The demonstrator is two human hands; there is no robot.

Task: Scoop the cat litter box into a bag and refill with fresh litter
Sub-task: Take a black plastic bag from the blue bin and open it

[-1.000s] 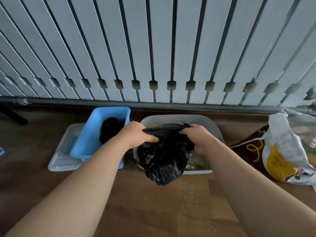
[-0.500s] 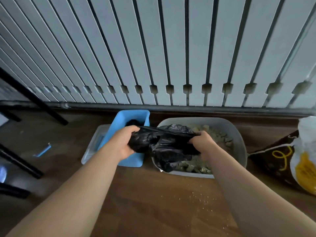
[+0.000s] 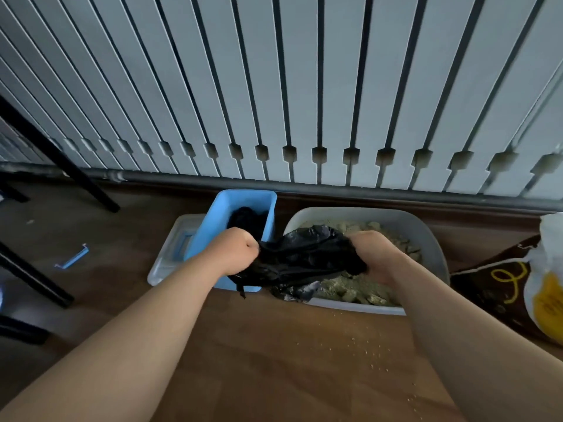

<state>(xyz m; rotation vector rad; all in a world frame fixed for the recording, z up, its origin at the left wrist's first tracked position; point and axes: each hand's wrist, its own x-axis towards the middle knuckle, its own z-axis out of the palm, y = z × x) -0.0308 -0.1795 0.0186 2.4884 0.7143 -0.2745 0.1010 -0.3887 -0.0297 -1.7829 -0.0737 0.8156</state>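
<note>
While the curled fingers of the left hand (image 3: pixel 234 252) and the right hand (image 3: pixel 376 258) each clench one end, a crumpled black plastic bag (image 3: pixel 304 257) stretches between the two fists. Its glossy film is bunched into folds and sags in the middle, and a thin loose tail hangs below the left fist. The bag hangs over the near left corner of a pale grey, rounded plastic litter box (image 3: pixel 432 239), with its lower folds draped at the box's front rim. Olive-beige clumped litter (image 3: pixel 350 292) fills the box beneath and behind the right hand. Just left of the box stands a light blue rectangular plastic bin (image 3: pixel 243 202) with something black inside, partly over a clear flat plastic lid (image 3: pixel 167 266). At far right lies a brown, white and yellow printed sack (image 3: pixel 499 287). Pale granules (image 3: pixel 365 350) are scattered on the brown wooden floor (image 3: pixel 274 385) in front of the box. A white slatted panel (image 3: pixel 304 86) and a grey pipe (image 3: pixel 335 188) run behind.
</note>
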